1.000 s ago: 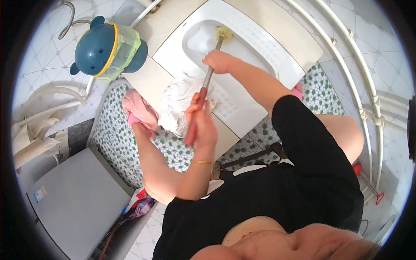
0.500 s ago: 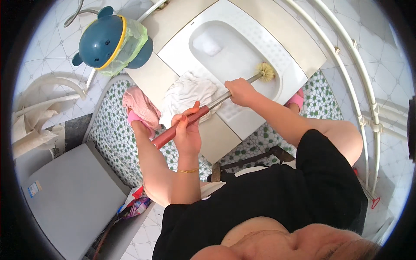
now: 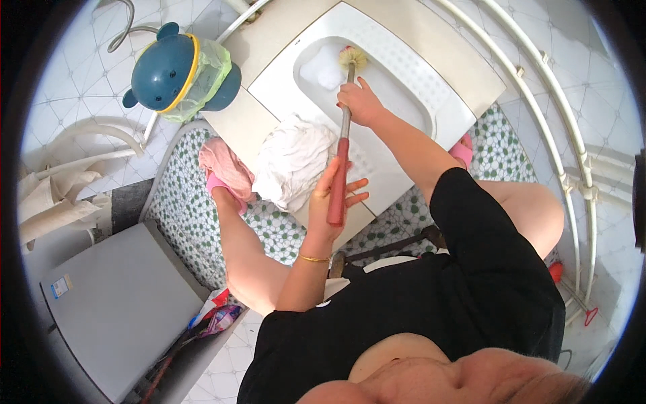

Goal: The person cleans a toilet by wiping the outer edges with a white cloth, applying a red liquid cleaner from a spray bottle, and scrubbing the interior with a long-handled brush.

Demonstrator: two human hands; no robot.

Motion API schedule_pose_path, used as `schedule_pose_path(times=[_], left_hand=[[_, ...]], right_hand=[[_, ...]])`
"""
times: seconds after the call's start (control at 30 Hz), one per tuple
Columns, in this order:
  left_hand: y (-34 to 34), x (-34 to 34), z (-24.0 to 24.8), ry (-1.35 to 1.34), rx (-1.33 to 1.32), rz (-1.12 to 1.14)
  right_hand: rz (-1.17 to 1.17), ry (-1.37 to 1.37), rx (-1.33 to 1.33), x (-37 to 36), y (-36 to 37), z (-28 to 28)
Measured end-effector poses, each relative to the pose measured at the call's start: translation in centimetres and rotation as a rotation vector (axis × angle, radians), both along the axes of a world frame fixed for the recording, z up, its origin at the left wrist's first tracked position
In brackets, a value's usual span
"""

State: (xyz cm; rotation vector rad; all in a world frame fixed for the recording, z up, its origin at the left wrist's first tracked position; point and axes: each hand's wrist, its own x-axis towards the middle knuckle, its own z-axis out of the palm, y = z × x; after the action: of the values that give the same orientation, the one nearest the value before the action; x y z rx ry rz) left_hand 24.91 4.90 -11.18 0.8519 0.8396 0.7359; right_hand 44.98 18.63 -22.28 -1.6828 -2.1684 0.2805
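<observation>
My right hand is closed round the grey shaft of a toilet brush, over a white squat toilet. Its red handle rests against the palm of my left hand, held loosely by the thumb side with several fingers stretched out beyond it. The pale bristle head is at the far part of the basin, beside a patch of white foam. A crumpled white cloth lies left of my hands at the basin's edge. Beyond it a pink cloth is by my left foot.
A dark blue bin with bear ears and a green liner stands at the far left. A grey box-like lid fills the lower left. White pipes run along the right wall. The floor has a green and white pebble pattern.
The brush has swung from the basin's near right side to its far part, beside the foam. Both hands moved with it, and the handle now points toward me.
</observation>
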Motion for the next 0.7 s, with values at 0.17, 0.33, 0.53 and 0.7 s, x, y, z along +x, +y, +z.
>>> schedule_pose_path(times=[0.17,0.33,0.53,0.7], left_hand=[[1.0,1.0,2.5,-0.516,-0.83,0.082],[1.2,3.3,1.8,0.144,-0.65,-0.16],[1.9,1.8,-1.8,0.652,-0.302,-0.207],[5.5,-2.4,-0.4,0.36,-0.404,-0.082]], right_hand=[[-0.188,0.03,0.184,0.6,-1.1,0.2],[-0.369,0.501,-0.273,-0.3,-2.8,-2.2],[-0.803,1.89,-0.757,-6.8,-3.0,0.9],[-0.839,1.811,-0.753,-10.3,0.7,2.0]])
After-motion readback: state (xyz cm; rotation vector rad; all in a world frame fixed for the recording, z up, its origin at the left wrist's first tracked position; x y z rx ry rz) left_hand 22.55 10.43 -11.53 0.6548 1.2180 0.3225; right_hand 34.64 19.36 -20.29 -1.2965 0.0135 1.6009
